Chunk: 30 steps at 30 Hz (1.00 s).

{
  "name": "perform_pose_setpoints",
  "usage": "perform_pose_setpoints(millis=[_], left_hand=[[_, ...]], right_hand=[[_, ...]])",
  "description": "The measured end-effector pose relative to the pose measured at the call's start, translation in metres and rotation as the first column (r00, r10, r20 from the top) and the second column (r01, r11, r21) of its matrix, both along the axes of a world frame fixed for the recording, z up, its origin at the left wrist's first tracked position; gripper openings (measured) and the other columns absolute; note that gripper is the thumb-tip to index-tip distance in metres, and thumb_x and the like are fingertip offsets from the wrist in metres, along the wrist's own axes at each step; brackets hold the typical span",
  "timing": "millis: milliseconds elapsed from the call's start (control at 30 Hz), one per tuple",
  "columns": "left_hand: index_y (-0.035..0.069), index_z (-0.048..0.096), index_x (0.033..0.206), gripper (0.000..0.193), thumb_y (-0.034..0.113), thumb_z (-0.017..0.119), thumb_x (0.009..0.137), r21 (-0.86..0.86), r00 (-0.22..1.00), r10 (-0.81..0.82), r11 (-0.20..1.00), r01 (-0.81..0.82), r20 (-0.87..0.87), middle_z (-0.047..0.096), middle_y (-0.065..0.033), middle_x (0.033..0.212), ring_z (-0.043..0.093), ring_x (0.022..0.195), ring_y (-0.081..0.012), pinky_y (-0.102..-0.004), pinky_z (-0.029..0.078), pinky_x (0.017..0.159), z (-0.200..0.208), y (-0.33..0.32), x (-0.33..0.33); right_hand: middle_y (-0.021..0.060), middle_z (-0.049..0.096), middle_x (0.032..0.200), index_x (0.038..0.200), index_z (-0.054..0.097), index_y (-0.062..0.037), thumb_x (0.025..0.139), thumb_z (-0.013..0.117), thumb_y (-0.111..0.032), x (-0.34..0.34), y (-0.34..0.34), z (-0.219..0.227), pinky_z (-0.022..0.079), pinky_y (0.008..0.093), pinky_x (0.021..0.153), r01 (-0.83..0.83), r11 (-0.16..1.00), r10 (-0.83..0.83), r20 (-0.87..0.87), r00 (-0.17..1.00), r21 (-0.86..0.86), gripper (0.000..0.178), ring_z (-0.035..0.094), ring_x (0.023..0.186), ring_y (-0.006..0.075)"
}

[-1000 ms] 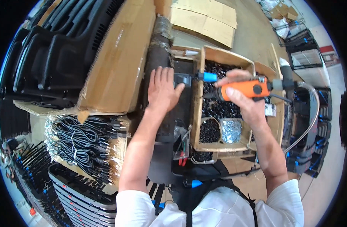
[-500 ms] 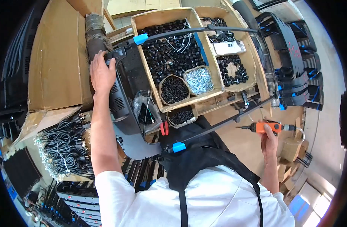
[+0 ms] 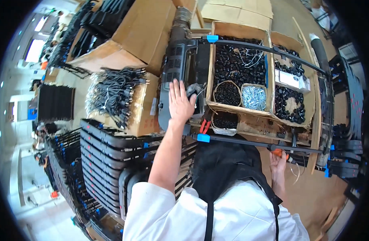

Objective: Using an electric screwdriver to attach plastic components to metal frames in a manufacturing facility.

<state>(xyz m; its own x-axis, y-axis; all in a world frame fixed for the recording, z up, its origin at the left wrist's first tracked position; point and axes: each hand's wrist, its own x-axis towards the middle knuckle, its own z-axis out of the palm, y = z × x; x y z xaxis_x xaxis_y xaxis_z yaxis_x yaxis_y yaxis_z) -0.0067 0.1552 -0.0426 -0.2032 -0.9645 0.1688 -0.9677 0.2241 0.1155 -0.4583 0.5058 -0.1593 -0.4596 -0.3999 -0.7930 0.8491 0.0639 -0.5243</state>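
My left hand (image 3: 181, 103) lies flat with its fingers stretched out on a black plastic housing with vent slots (image 3: 175, 60). The housing forms the left end of a long black frame, whose far rail (image 3: 268, 49) and near rail (image 3: 248, 141) run to the right. Blue clips (image 3: 203, 138) sit on the rails. At the near rail, my right hand (image 3: 277, 164) grips an orange electric screwdriver (image 3: 279, 152), partly hidden by the rail. Its cord hangs to the right. Red-handled pliers (image 3: 205, 126) rest close to my left hand.
Inside the frame stands a wooden tray (image 3: 211, 80) with black knobs, small black screws and silver screws (image 3: 254, 97). Bundled black cables (image 3: 112, 94) lie on a carton to the left, beside a large cardboard box (image 3: 142, 36). Stacked black frames (image 3: 108, 164) stand at the near left.
The view has swung left. My left hand has slid nearer along the housing. My right hand has brought the screwdriver left, to the near rail.
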Motion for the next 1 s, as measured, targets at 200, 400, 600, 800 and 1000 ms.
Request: perform_pose_setpoints(millis=[200,400,600,800,1000], left_hand=[[-0.008,0.05,0.149,0.061,0.027,0.065,0.101,0.098,0.92,0.221,0.975,-0.2,-0.323,0.042,-0.0317,0.16,0.038,0.151,-0.0467,-0.0525,0.031,0.125,0.016,0.17,-0.01],[-0.001,0.062,0.138,0.038,0.017,0.064,0.104,0.238,0.766,0.391,0.92,-0.312,-0.509,0.068,-0.0216,0.132,0.064,0.123,-0.0384,-0.0455,0.05,0.107,0.02,0.313,-0.032],[0.005,0.07,0.13,0.039,0.033,0.061,0.105,0.604,0.802,0.495,0.766,-0.222,-0.333,0.074,-0.021,0.124,0.07,0.118,-0.0384,-0.0437,0.054,0.101,0.013,0.348,-0.046],[0.004,0.065,0.137,0.046,0.037,0.06,0.105,0.639,0.765,0.541,0.735,-0.227,-0.35,0.072,-0.0228,0.127,0.068,0.122,-0.0388,-0.0441,0.053,0.102,-0.006,0.328,-0.049],[0.001,0.042,0.158,0.088,0.065,0.06,0.101,0.838,-0.14,0.826,0.536,-0.102,-0.546,0.061,-0.0221,0.145,0.066,0.122,-0.0321,-0.04,0.058,0.09,-0.011,0.24,-0.06]], right_hand=[[0.0064,0.069,0.112,0.11,0.062,-0.0127,0.105,0.065,-0.038,-0.006,-0.058,-0.069,0.06,0.0376,0.077,-0.059,0.972,0.098,0.164,0.981,-0.229,0.026,0.065,0.083,0.0222],[0.0125,0.069,0.1,0.111,0.059,-0.0065,0.103,0.071,-0.033,0.032,-0.11,-0.101,0.063,0.0401,0.074,-0.045,0.972,0.085,0.169,0.982,-0.229,0.03,0.071,0.092,0.0271],[0.0206,0.072,0.121,0.128,0.06,-0.0068,0.104,0.07,-0.038,0.037,-0.119,-0.124,0.06,0.0489,0.096,-0.188,0.967,0.235,0.312,0.92,-0.173,0.041,0.072,0.105,0.0325],[0.013,0.076,0.113,0.122,0.067,-0.0035,0.1,0.073,-0.03,0.027,-0.067,-0.057,0.063,0.0388,0.082,-0.896,0.392,0.916,-0.008,0.402,-0.208,0.035,0.076,0.097,0.0262],[0.0117,0.078,0.097,0.108,0.076,-0.0002,0.098,0.069,-0.033,-0.002,-0.037,0.047,0.059,0.032,0.072,-0.97,-0.123,0.979,-0.135,-0.153,0.211,0.035,0.074,0.085,0.0192]])
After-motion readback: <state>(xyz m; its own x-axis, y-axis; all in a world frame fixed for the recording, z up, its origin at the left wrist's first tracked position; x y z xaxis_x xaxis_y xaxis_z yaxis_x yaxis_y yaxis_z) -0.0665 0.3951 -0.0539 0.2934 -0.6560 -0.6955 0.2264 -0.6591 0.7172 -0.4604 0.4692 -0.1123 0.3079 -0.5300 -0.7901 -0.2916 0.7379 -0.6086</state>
